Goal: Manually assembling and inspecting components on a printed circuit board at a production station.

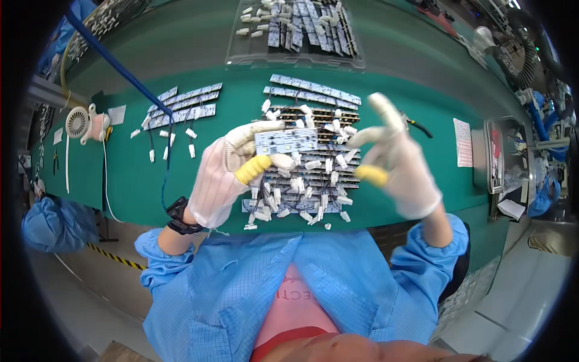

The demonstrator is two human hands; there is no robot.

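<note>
My left hand (222, 175), in a striped white glove with a yellow thumb cover, is closed on one end of a short pale LED circuit board (286, 142). The board is held face up above rows of LED strip boards (347, 181), which have dark wires and many white plug connectors. To the right of these rows, my right hand (405, 169) is raised in a white glove with a yellow thumb cover. Its fingers are spread, holding nothing, and slightly smeared by motion. Two longer pale strips (319, 90) lie at the far end of the rows.
Several LED strips (193, 99) with wires lie left on the green mat (211, 72). A clear tray (289, 62) of strips stands at the back. A coiled blue cord (123, 67) crosses the left side. Also around: a small fan (77, 122), pliers (420, 128), a paper sheet (463, 142).
</note>
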